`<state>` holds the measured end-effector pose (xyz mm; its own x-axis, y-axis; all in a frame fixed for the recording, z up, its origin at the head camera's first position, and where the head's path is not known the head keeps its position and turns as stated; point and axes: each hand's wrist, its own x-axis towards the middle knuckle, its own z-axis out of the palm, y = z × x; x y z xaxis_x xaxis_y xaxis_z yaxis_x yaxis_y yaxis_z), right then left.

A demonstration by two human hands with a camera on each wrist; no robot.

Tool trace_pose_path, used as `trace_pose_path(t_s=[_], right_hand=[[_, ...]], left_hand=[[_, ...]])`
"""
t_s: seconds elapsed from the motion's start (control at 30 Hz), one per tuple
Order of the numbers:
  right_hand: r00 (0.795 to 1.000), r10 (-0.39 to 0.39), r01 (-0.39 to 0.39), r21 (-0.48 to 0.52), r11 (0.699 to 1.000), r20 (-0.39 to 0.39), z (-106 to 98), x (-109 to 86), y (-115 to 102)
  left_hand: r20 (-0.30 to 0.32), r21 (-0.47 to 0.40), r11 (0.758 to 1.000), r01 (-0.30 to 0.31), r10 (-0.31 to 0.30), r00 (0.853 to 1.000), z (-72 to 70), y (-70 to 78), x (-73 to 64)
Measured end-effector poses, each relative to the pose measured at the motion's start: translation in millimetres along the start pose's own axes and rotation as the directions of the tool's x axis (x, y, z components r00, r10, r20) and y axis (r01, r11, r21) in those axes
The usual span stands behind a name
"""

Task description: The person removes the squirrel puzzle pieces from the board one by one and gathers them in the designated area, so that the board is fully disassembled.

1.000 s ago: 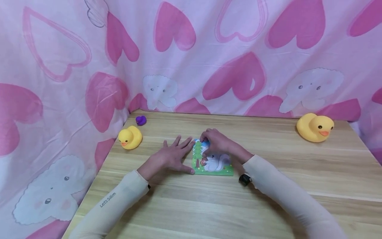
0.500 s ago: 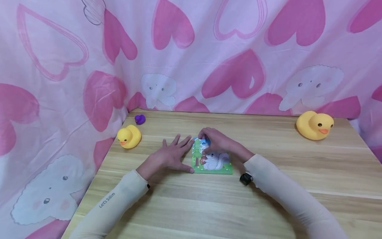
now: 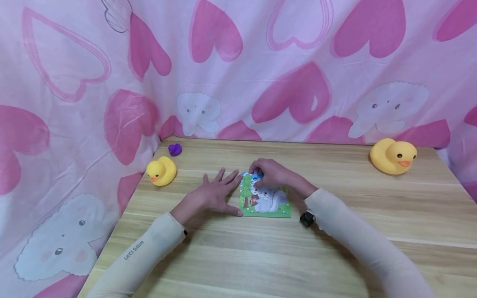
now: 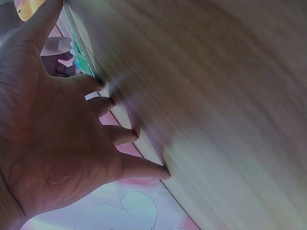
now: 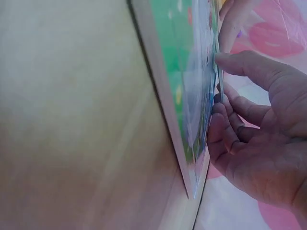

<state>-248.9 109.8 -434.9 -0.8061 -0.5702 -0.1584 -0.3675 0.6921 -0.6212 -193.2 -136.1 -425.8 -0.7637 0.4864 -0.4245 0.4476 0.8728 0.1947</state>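
Observation:
A jigsaw puzzle (image 3: 268, 209) with a grey squirrel, green trees and a green border lies flat on the wooden table. My left hand (image 3: 214, 194) is spread at its left side, with thumb and fingertips along the edge. In the left wrist view, the fingers of that hand (image 4: 67, 129) reach down to the table top. My right hand (image 3: 273, 174) is over the puzzle's upper part and hides its top right. Its thumb and fingers pinch a thin puzzle piece (image 5: 220, 85) at the board's surface; blue shows beneath the fingers in the head view.
A yellow rubber duck (image 3: 162, 171) and a small purple duck (image 3: 175, 149) stand at the table's back left. A larger yellow duck (image 3: 393, 157) stands at the back right. A pink curtain (image 3: 231, 82) with hearts hangs behind the table (image 3: 246, 256).
My right fingers have shifted slightly at the puzzle's upper part, and the blue area under them looks different. The left hand stays in place at the left edge.

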Motion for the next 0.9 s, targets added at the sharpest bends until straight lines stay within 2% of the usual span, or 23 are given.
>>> trace_pose_path(t_s=[0.2,0.4,0.53,0.7,0.9], right_hand=[[1.000,-0.012,0.011,0.068,0.998,0.005,-9.4,-3.4,9.1],[0.997,-0.041,0.051,0.143,0.988,-0.067,-22.8,-18.7,34.1],[0.993,-0.038,0.055,0.148,0.987,-0.115,-36.9,-34.2,55.0],[0.989,-0.005,0.023,0.121,0.992,-0.145,-53.4,-51.9,81.5],[0.984,0.105,-0.092,0.095,0.991,-0.141,-66.2,-69.4,108.8]], left_hand=[[0.001,0.002,1.000,0.006,-0.006,1.000,-1.1,0.5,-0.2],[0.005,0.003,1.000,0.005,-0.005,1.000,-0.4,1.1,-0.3],[0.010,-0.002,1.000,0.012,-0.012,1.000,0.3,0.7,-0.5],[0.010,-0.003,1.000,0.017,-0.017,1.000,0.2,0.8,-0.6],[0.005,-0.012,1.000,0.012,-0.012,1.000,0.7,1.3,-0.8]])
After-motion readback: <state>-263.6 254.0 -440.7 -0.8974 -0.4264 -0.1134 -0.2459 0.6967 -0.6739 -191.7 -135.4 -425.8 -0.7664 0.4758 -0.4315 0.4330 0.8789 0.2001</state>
